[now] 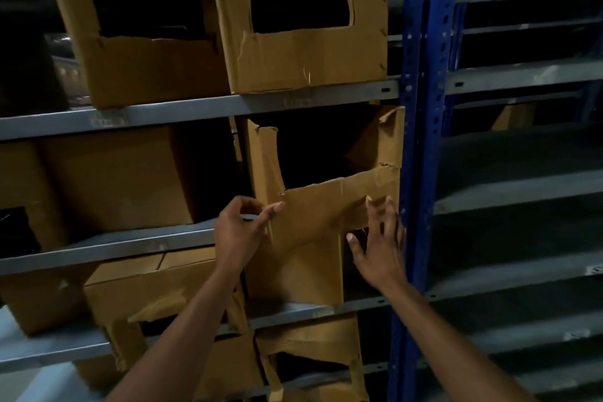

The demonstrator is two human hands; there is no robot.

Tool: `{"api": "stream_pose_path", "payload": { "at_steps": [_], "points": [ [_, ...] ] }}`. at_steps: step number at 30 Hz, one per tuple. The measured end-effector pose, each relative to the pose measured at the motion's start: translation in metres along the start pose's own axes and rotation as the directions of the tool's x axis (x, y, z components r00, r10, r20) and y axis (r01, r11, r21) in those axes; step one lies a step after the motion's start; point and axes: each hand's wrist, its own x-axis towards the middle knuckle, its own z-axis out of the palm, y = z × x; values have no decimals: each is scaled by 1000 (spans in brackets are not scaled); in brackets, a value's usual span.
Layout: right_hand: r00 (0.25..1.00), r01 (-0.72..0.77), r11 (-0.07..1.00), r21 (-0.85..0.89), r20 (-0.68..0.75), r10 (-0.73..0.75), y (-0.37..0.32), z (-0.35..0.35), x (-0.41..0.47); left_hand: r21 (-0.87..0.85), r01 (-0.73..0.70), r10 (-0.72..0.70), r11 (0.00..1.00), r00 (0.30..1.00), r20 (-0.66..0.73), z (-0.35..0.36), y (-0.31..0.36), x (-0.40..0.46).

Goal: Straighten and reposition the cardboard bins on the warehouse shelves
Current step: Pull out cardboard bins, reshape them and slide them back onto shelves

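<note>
No readable writing shows on any carton; the shelf edges carry only faded tape patches, too blurred to read.

Taking the blue upright (421, 147) as the landmark: farthest to its left, on the middle shelf (107, 245), a plain closed-faced cardboard box (120, 176) sits turned at an angle. Above it, on the upper shelf (195, 109), stand two cut-front cardboard bins, the left upper bin (146, 72) leaning and the right upper bin (310, 59) close beside the upright, both with their cut-out fronts facing outward.

Nearer the upright, the left hand (239, 232) has its fingers curled, forefinger and thumb pinching the left front corner of the torn cardboard bin (306, 238). This bin stands just left of the upright, its open front facing the viewer, its long axis upright, its torn front flap slanting upward toward the upright and its lower face hanging down past the shelf edge.

The right hand (380, 248), touching the upright's left side, is spread wide, fingertips pressing the bin's right front edge and thumb stretched out below the flap, gripping nothing.

Below, left of the upright, more crumpled bins (310, 349) sit on the lower shelf (293, 315). Right of the upright, grey shelves (522, 186) recede into the dark.
</note>
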Motion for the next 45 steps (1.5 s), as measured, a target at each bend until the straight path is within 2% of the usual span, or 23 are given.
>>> {"api": "stream_pose_path", "payload": {
  "at_steps": [3, 5, 7, 9, 12, 17, 21, 24, 26, 29, 33, 37, 40, 45],
  "points": [
    [999, -27, 997, -78, 21, 29, 13, 27, 20, 74, -27, 21, 997, 997, 75, 24, -25, 16],
    [997, -44, 994, -99, 57, 50, 20, 41, 29, 128, 4, -22, 992, 990, 136, 33, -46, 21],
    [995, -61, 990, -129, 77, 71, 27, 54, 34, 252, 28, -76, 967, 980, 185, 39, -65, 26],
    [995, -60, 980, -190, 67, 74, 33, 64, 37, 352, 17, -87, 936, 979, 186, 43, -76, 28],
    [996, -59, 970, -237, 54, 74, 36, 74, 37, 406, 6, -71, 914, 987, 144, 47, -78, 28],
    [992, -79, 968, -237, 75, 100, 31, 77, 32, 424, -60, -12, 903, 986, 164, 46, -80, 25],
    [985, -168, 983, -74, 33, 171, 10, 79, 10, 460, -182, 54, 869, 959, 278, 42, -88, 22],
    [984, -117, 988, 97, -121, 128, -25, 76, -14, 338, -85, -35, 937, 942, 333, 16, -89, 15],
    [983, -46, 986, 162, -170, 74, -54, 77, -28, 192, -43, -22, 980, 945, 326, -14, -87, 3],
    [992, 26, 978, 206, -127, 1, -102, 83, -46, 80, -29, 12, 996, 978, 210, -73, -93, -19],
    [991, 120, 963, 240, -86, -102, -184, 96, -60, 19, 38, -39, 999, 998, 39, -170, -112, -30],
    [994, 104, 944, 313, -46, -95, -265, 113, -67, -70, 67, -72, 995, 995, -70, -267, -135, -10],
    [997, 63, 932, 357, 12, -72, -314, 123, -67, -133, 100, -113, 986, 989, -92, -314, -157, 16],
    [992, 17, 934, 357, 108, -59, -356, 150, -47, -341, 139, -147, 930, 989, 2, -332, -165, 75]
  ]
}}
